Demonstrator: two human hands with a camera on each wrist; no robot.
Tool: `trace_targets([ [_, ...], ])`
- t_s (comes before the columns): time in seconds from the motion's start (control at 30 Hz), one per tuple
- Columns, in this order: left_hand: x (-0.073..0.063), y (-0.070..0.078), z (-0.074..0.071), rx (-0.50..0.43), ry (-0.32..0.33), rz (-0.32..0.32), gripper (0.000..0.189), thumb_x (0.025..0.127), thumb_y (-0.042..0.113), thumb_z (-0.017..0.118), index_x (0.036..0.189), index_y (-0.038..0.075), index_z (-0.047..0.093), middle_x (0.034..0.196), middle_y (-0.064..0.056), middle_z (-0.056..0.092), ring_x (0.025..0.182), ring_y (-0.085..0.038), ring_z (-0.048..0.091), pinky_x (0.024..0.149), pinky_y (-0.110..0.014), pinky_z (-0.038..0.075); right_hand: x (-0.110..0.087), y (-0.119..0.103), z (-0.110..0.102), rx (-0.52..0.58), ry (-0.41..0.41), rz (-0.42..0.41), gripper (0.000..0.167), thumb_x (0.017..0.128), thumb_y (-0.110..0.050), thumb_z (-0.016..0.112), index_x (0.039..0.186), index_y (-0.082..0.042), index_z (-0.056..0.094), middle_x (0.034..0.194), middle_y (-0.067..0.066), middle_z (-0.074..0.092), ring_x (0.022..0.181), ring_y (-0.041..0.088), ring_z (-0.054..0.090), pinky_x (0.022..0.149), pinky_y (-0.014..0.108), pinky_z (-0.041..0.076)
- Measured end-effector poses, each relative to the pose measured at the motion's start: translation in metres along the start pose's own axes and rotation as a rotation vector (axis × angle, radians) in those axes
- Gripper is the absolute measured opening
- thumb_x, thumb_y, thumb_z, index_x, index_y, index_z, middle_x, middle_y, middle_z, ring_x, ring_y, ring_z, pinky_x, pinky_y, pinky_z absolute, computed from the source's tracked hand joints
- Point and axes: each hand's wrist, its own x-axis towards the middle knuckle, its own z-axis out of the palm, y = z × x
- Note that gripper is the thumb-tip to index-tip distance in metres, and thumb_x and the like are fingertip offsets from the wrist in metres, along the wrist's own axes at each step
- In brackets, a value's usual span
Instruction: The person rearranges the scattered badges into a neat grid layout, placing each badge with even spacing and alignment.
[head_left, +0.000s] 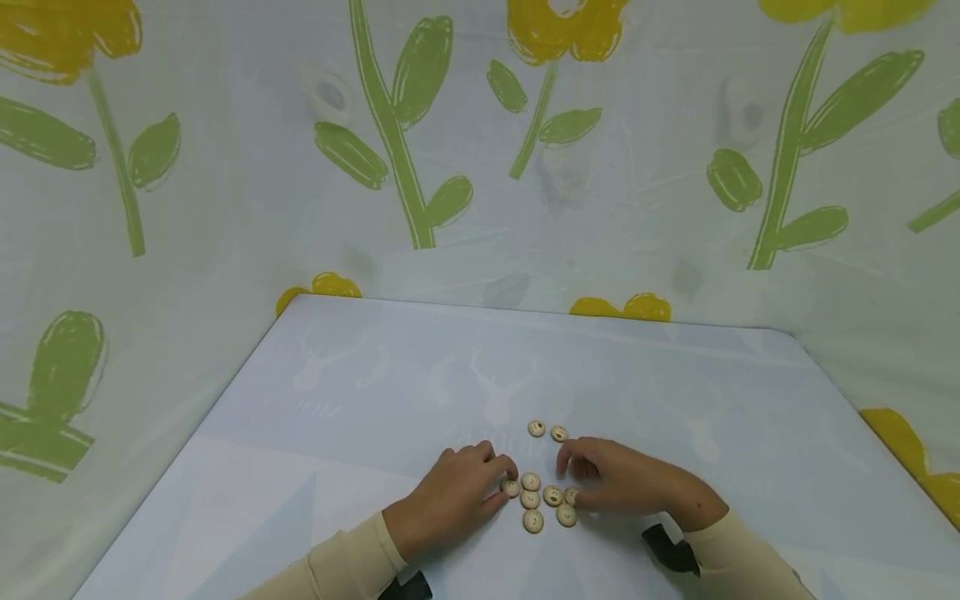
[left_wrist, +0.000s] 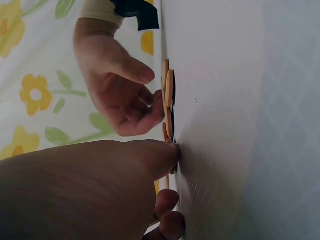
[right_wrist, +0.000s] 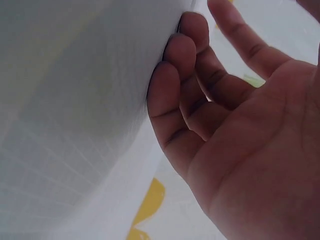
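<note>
Several round, pale wooden buttons (head_left: pixel 530 499) lie on the table in a loose cluster between the two hands. My left hand (head_left: pixel 461 492) pinches the leftmost button (head_left: pixel 511 488) between thumb and forefinger, low on the tabletop. To the right, my right hand (head_left: pixel 622 477) has its fingers bent loosely, its thumb tip at the edge of another button (head_left: pixel 572 497). In the right wrist view the fingertips (right_wrist: pixel 165 85) of that hand rest at the table surface with nothing between them. From the left wrist view the buttons (left_wrist: pixel 169 90) appear edge-on as thin discs.
Two more buttons (head_left: pixel 536 428) lie farther back, the right one near the right forefinger. The pale, faintly patterned table (head_left: pixel 360 375) ends at a flower-printed cloth (head_left: pixel 480 275) behind and at the sides. Dark straps (head_left: pixel 670 550) show at both wrists.
</note>
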Motion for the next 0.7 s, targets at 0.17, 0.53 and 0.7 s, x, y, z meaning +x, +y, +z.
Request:
trace_targets([
  [0.17, 0.0002, -0.0006, 0.0006, 0.001, 0.006, -0.008, 0.016, 0.094, 0.032, 0.07, 0.108, 0.027, 0.069, 0.087, 0.009, 0.057, 0.073, -0.002, 0.048, 0.063, -0.023, 0.035, -0.0013, 0.0016, -0.001, -0.006, -0.01, -0.051, 0.028, 0.082, -0.015, 0.077, 0.104, -0.023, 0.062, 0.092, -0.005, 0.057, 0.086, 0.01, 0.052, 0.075, 0.027, 0.045],
  [0.53, -0.0003, -0.0009, 0.0, 0.0, 0.015, -0.001, 0.015, 0.094, 0.032, 0.07, 0.108, 0.027, 0.069, 0.087, 0.009, 0.057, 0.075, -0.002, 0.05, 0.064, -0.023, 0.035, -0.003, 0.0019, -0.0025, -0.031, -0.012, -0.09, 0.03, 0.08, -0.012, 0.077, 0.103, -0.025, 0.062, 0.092, -0.007, 0.057, 0.086, 0.007, 0.052, 0.077, 0.026, 0.045],
  [0.7, -0.0009, -0.0005, -0.0002, 0.0, 0.008, -0.005, 0.015, 0.094, 0.032, 0.07, 0.108, 0.027, 0.069, 0.087, 0.009, 0.057, 0.076, -0.002, 0.051, 0.064, -0.023, 0.036, -0.0022, 0.0018, -0.0019, -0.023, -0.018, -0.081, 0.03, 0.08, -0.011, 0.077, 0.103, -0.024, 0.063, 0.092, -0.007, 0.057, 0.087, 0.007, 0.051, 0.077, 0.026, 0.045],
])
